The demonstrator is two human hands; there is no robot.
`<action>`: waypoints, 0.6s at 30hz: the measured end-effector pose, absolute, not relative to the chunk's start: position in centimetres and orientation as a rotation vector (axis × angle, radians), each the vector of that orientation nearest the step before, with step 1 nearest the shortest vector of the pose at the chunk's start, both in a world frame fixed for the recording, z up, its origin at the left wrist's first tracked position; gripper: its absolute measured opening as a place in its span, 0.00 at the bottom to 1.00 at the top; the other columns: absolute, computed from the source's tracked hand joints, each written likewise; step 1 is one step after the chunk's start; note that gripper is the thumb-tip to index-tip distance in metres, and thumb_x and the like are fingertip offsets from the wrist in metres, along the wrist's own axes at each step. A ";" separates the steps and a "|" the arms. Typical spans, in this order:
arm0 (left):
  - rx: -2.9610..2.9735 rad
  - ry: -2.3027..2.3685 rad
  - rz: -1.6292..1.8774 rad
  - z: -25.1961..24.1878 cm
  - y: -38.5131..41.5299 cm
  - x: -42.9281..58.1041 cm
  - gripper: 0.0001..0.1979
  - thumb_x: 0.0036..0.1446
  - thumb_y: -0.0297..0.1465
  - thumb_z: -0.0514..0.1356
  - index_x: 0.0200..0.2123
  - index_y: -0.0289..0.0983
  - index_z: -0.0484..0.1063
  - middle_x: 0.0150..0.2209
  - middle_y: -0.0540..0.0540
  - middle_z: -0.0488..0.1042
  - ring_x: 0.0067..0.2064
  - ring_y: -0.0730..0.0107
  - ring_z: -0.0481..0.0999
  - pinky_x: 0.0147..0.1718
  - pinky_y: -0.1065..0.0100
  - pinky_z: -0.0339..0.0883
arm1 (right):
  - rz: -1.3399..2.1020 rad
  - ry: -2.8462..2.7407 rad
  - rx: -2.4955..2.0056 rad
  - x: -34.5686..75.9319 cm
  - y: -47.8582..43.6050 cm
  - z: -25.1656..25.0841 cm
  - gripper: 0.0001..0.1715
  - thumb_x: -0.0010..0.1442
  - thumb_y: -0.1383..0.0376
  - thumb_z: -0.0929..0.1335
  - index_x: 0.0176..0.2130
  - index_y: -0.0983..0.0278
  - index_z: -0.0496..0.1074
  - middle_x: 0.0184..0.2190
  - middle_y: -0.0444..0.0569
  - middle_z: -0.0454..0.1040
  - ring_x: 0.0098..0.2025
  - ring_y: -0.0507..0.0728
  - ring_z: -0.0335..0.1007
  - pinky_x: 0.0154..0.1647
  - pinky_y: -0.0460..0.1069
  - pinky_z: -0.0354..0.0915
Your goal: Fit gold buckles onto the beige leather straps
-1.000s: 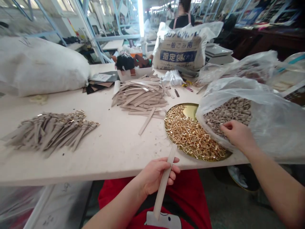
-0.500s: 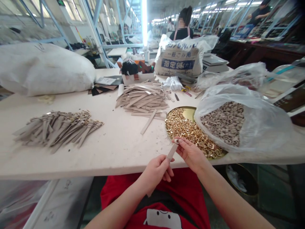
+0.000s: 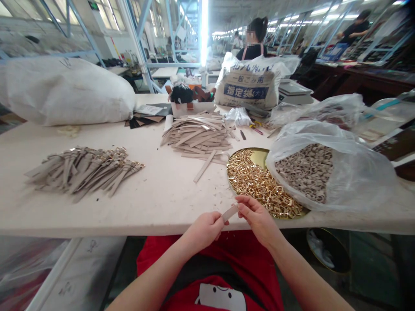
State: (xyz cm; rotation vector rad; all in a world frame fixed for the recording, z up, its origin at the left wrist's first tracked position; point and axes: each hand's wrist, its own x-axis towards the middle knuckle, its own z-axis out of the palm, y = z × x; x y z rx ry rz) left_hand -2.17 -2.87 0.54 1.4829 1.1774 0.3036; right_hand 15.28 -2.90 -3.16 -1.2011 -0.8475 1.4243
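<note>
Over the table's front edge, my left hand (image 3: 207,230) is closed around a flat beige strap (image 3: 230,213). The fingers of my right hand (image 3: 256,216) pinch the strap's far end, and whatever else may be between them is hidden. Just beyond my right hand lies a round gold tray (image 3: 259,158) heaped with small gold buckles (image 3: 256,181). A clear plastic bag (image 3: 356,172) of small beige strap loops (image 3: 304,170) overlaps the tray's right side. Farther back is a pile of loose beige straps (image 3: 197,134). Straps with gold buckles (image 3: 87,170) are heaped at the left.
A large white sack (image 3: 68,90) fills the back left of the table (image 3: 168,194). A printed bag (image 3: 248,82) and a box of dark items (image 3: 191,108) stand at the back. Beneath the table's right side is a round bin (image 3: 329,250). A person (image 3: 256,39) sits beyond.
The strap has turned from steep to flatter between my hands. My right hand is slightly lower, and my left fingers have closed up. The camera view has shifted a little.
</note>
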 end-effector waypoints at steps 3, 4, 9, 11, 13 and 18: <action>1.632 1.186 0.226 1.0 -2.4 -2.5 0.17 0.55 0.36 0.44 0.32 0.34 0.69 0.19 0.52 0.63 0.21 0.74 0.61 0.21 0.73 0.52 | 1.508 -0.793 -1.199 15.3 -3.2 -3.5 0.14 0.45 0.60 0.73 0.33 0.62 0.73 0.27 0.41 0.68 0.26 0.48 0.60 0.32 0.46 0.58; 1.675 1.181 0.207 1.2 -2.2 -2.7 0.17 0.56 0.36 0.44 0.32 0.34 0.69 0.20 0.51 0.64 0.22 0.73 0.62 0.22 0.72 0.53 | 1.543 -0.759 -1.186 15.3 -3.3 -3.6 0.13 0.44 0.60 0.73 0.32 0.62 0.73 0.27 0.41 0.68 0.26 0.48 0.60 0.31 0.46 0.58; 1.777 1.120 0.104 1.1 -1.5 -2.9 0.18 0.57 0.38 0.43 0.29 0.35 0.68 0.23 0.49 0.68 0.25 0.71 0.63 0.25 0.72 0.54 | 1.716 -0.710 -1.139 15.2 -3.3 -4.5 0.13 0.44 0.60 0.73 0.31 0.63 0.72 0.26 0.41 0.68 0.25 0.48 0.61 0.30 0.46 0.58; 1.777 1.143 0.158 0.6 -1.5 -2.5 0.19 0.58 0.40 0.43 0.29 0.35 0.67 0.26 0.48 0.70 0.28 0.69 0.65 0.27 0.71 0.55 | 1.776 -0.731 -1.102 14.7 -3.2 -4.7 0.14 0.44 0.60 0.73 0.32 0.63 0.71 0.25 0.41 0.69 0.27 0.49 0.63 0.32 0.47 0.59; 1.717 1.194 0.276 0.0 -1.6 -1.9 0.19 0.58 0.42 0.43 0.33 0.36 0.66 0.30 0.47 0.72 0.31 0.68 0.68 0.31 0.70 0.57 | 1.764 -0.737 -1.098 13.9 -3.3 -4.8 0.14 0.44 0.59 0.73 0.31 0.62 0.70 0.25 0.41 0.69 0.28 0.50 0.63 0.33 0.47 0.60; 1.539 1.314 0.474 -1.6 -1.1 -0.9 0.23 0.57 0.45 0.45 0.48 0.36 0.60 0.33 0.45 0.73 0.33 0.66 0.70 0.33 0.69 0.59 | 1.702 -1.029 -1.146 12.6 -2.7 -4.2 0.14 0.51 0.56 0.68 0.34 0.63 0.71 0.27 0.44 0.71 0.30 0.54 0.66 0.34 0.49 0.62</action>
